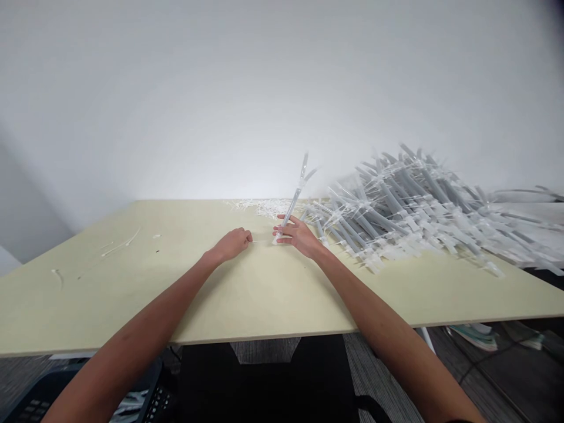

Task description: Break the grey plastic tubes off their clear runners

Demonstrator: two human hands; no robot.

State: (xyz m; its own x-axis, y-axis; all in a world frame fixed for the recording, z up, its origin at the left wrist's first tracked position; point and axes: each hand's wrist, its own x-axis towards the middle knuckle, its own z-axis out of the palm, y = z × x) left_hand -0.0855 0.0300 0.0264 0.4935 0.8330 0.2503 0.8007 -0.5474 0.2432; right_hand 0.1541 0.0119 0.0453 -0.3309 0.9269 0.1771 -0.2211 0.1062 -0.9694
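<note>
My right hand [297,236] grips the lower end of a clear plastic tube [293,205], fingers curled round it. The tube leans up and to the right and forks near its top into two short branches. To its left my left hand [238,242] is closed in a pinch. From its fingertips a thin white cable tie [259,241] runs toward the foot of the tube. Whether the tie's far end is fastened there is too small to tell.
A large pile of grey and clear tubes [396,200] with white ties covers the table's right side. Small white bits [268,207] lie by the wall. Loose white strips [121,244] lie at left. A dark basket [152,399] stands below the table [264,311].
</note>
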